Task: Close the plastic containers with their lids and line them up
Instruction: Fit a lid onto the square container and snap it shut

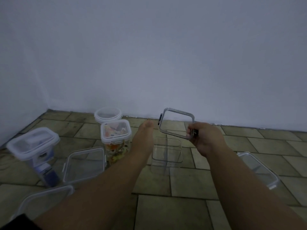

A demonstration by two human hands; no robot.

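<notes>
My right hand [205,137] grips a clear square lid [176,123] by its near clip and holds it tilted in the air. Just below it stands an open, empty clear container [167,154] on the tiled floor. My left hand [144,135] reaches forward beside that container's left side, seen edge-on, fingers straight and holding nothing. Left of it stands a tall lidded container with colourful contents [115,140], and behind that a round lidded tub [108,114]. A tall lidded container with dark blue contents [35,150] stands at the far left.
A loose clear lid [84,163] lies between the two tall containers. Another clear lid or shallow container [44,200] lies at the lower left, and one more clear lid [259,168] at the right. A plain wall [166,55] runs close behind everything.
</notes>
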